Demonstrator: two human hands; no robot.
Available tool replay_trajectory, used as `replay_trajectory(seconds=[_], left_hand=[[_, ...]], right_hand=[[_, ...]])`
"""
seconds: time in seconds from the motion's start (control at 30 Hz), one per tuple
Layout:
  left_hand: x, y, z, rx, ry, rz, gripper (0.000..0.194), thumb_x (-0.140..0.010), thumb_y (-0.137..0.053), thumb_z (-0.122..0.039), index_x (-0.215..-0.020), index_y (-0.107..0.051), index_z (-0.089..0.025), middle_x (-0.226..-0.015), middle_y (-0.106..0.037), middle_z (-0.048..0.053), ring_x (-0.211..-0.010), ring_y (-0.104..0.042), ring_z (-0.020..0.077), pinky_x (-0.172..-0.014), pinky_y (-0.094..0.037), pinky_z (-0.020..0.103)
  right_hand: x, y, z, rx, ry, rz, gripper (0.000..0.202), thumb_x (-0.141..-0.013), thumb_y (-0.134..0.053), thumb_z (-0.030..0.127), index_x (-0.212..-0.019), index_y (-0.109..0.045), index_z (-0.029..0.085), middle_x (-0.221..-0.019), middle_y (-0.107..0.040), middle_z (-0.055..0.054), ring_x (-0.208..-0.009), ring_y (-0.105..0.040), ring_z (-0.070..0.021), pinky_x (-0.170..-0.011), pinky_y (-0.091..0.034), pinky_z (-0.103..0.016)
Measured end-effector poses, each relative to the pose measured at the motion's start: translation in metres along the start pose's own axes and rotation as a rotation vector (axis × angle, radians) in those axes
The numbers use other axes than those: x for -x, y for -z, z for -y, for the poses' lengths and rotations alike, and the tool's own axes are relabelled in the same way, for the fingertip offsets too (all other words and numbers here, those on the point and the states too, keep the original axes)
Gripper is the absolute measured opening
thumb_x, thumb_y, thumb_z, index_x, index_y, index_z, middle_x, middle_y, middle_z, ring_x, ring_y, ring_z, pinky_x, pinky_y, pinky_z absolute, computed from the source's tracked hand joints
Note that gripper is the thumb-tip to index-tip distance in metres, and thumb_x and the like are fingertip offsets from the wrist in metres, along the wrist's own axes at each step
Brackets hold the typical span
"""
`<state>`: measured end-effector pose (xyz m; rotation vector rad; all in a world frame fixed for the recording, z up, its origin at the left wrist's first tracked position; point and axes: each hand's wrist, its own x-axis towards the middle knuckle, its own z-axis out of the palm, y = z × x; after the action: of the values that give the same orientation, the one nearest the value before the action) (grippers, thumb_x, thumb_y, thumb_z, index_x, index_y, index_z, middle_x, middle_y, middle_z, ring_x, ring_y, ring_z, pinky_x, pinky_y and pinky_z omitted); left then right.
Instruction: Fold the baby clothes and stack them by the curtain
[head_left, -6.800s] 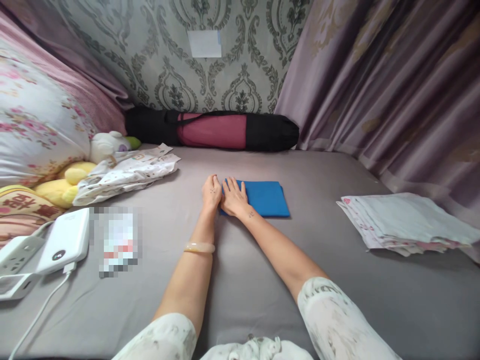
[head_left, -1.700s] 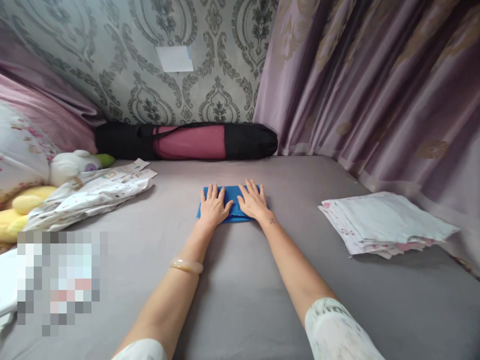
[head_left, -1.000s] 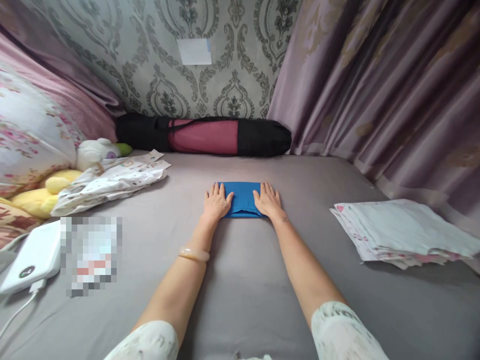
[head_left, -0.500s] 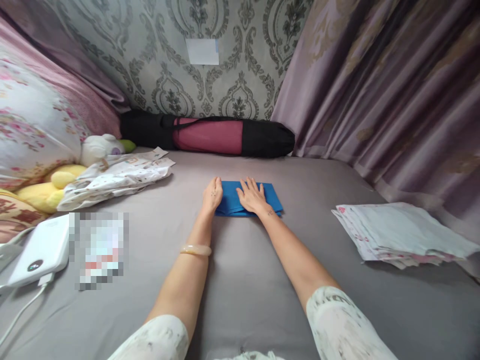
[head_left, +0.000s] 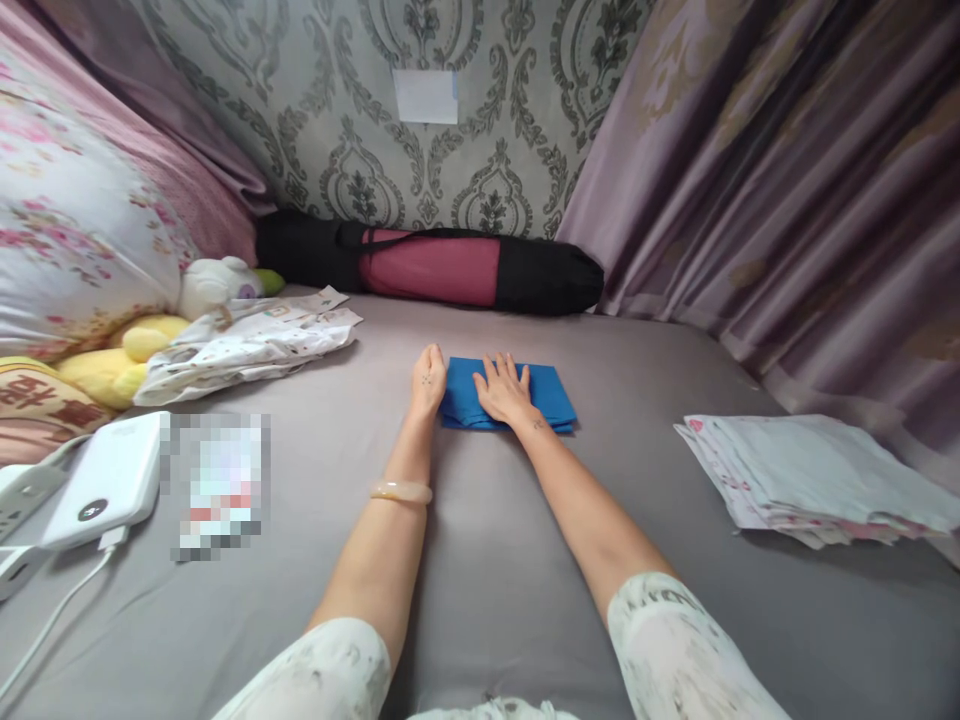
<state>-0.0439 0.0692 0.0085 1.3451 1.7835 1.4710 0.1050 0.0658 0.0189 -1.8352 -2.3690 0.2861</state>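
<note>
A folded blue cloth [head_left: 551,392] lies flat on the grey bed sheet in front of me, its near edge showing several loose layers. My right hand [head_left: 504,388] rests palm down on top of it, fingers spread. Against the left end of the cloth stands my left hand [head_left: 430,380], turned on its side with the fingers drawn together. No cloth shows between those fingers, and its palm side is partly hidden. A pale bangle [head_left: 401,492] circles my left forearm.
At right lies a stack of folded cloths [head_left: 817,475]. Leftward are a white power bank [head_left: 112,480] with cables, a blurred packet [head_left: 225,480], a crumpled spotted garment [head_left: 255,345] and plush toys [head_left: 217,285]. A black and pink long bag [head_left: 427,268] lies along the wall.
The whole view has shifted slightly, moving the scene rightward. A narrow gap now shows between the far left corner of the cloth and my left hand. My right hand stays on the cloth.
</note>
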Motion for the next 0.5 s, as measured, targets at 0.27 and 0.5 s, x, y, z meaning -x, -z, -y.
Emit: replay_trajectory(seconds=[0.27,0.5], left_hand=[[-0.001,0.002,0.001,0.015,0.041,0.009,0.04,-0.098,-0.028,-0.033,-0.097,-0.065,-0.016,-0.109,-0.069,0.013,-0.117,-0.058,0.0235,-0.104,-0.041,0.037],[-0.005,0.002,0.003,0.068,0.072,-0.016,0.041,-0.097,-0.03,-0.034,-0.102,-0.065,-0.015,-0.114,-0.069,0.014,-0.12,-0.057,0.0242,-0.106,-0.04,0.038]], right_hand=[[-0.002,-0.015,0.012,-0.008,0.011,-0.019,0.06,-0.101,-0.019,0.046,-0.154,-0.027,0.019,-0.162,-0.019,-0.01,-0.149,-0.013,-0.0272,-0.117,-0.007,-0.056],[-0.003,-0.007,0.025,-0.023,0.011,-0.02,0.059,-0.101,-0.023,0.043,-0.153,-0.03,0.016,-0.161,-0.019,-0.013,-0.149,-0.011,-0.0288,-0.117,-0.006,-0.058]])
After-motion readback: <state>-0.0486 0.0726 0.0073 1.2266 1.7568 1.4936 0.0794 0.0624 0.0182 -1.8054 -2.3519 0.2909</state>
